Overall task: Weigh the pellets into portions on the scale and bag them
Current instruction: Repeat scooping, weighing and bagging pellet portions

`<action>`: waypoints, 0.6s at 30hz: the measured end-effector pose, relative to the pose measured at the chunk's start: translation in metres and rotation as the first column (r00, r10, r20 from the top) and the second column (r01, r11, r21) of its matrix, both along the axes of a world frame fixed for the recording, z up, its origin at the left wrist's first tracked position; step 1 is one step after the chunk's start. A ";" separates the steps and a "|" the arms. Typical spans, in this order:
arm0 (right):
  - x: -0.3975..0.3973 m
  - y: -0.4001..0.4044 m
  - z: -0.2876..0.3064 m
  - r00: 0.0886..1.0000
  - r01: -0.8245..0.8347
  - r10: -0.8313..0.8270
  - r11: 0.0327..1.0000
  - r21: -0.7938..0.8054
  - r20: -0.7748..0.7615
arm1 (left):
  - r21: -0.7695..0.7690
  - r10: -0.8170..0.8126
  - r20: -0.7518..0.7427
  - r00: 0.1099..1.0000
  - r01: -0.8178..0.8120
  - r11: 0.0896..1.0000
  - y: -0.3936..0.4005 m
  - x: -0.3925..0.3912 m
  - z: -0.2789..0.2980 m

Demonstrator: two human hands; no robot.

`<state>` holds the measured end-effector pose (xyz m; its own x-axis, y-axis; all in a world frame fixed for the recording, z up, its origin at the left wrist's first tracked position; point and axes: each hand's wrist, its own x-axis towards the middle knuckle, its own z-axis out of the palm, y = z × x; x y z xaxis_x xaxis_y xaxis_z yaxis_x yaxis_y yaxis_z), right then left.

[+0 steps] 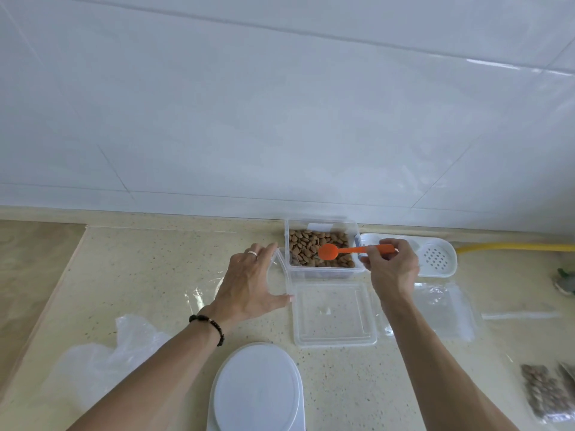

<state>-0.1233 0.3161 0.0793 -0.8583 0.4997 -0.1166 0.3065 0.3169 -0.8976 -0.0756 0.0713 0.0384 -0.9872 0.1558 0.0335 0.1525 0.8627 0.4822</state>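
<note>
A clear box (325, 269) of brown pellets (303, 244) stands against the wall. My right hand (392, 270) pinches the handle of an orange spoon (327, 252). Its bowl hovers over the pellets, and I see none in it. My left hand (250, 283) grips a small clear plastic container (281, 275) just left of the box, with fingers on top and thumb below. A white round-topped scale (257, 390) sits at the near edge between my forearms, with nothing on it.
A clear flat lid (334, 315) lies in front of the box. Clear empty bags (445, 309) lie to the right, and a pellet-filled bag (547, 395) at the lower right. A white slotted tray (435, 258) and a yellow hose (513, 246) are at the back right. Crumpled plastic (102, 362) lies at the left.
</note>
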 end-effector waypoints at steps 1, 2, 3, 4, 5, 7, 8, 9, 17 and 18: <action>-0.001 -0.001 -0.003 1.000 0.026 -0.026 0.999 -0.030 0.003 | -0.002 0.002 0.004 1.000 -0.002 1.000 0.000 0.000 -0.001; -0.002 -0.001 -0.006 0.999 0.037 -0.036 0.999 -0.034 0.011 | -0.001 0.005 0.006 1.000 -0.005 1.000 -0.001 -0.001 -0.002; -0.002 -0.002 -0.010 0.999 0.031 -0.030 0.999 -0.015 0.028 | 0.002 0.007 0.005 1.000 -0.007 1.000 -0.002 -0.001 -0.004; -0.002 -0.003 -0.013 0.999 0.011 -0.012 1.000 0.009 0.049 | 0.004 0.009 0.005 1.000 -0.009 1.000 -0.003 -0.001 -0.005; -0.002 -0.004 -0.016 0.997 -0.014 0.012 1.000 0.025 0.072 | 0.005 0.011 0.007 1.000 -0.011 1.000 -0.003 -0.001 -0.006; -0.001 -0.008 -0.020 0.991 -0.071 0.068 0.997 0.016 0.112 | 0.005 0.013 0.020 1.000 -0.013 1.000 -0.005 -0.001 -0.008; -0.001 -0.010 -0.022 0.987 -0.099 0.099 0.995 -0.005 0.127 | 0.003 0.014 0.026 1.000 -0.014 1.000 -0.005 -0.001 -0.009; -0.002 -0.013 -0.023 0.983 -0.122 0.125 0.992 -0.031 0.136 | -0.003 0.015 0.029 0.999 -0.015 1.000 -0.005 -0.002 -0.010; -0.002 -0.004 -0.020 0.959 -0.259 0.258 0.966 -0.006 0.118 | -0.004 0.022 0.057 0.998 -0.022 1.000 -0.001 -0.002 -0.010; -0.001 -0.004 -0.020 0.956 -0.277 0.274 0.961 0.020 0.108 | -0.006 0.023 0.060 0.998 -0.022 1.000 -0.001 -0.002 -0.010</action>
<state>-0.1247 0.3117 0.0596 -0.9475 0.2508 -0.1984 0.2930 0.4326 -0.8526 -0.0776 0.0701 0.0287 -0.9907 0.1334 -0.0269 0.1037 0.8680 0.4856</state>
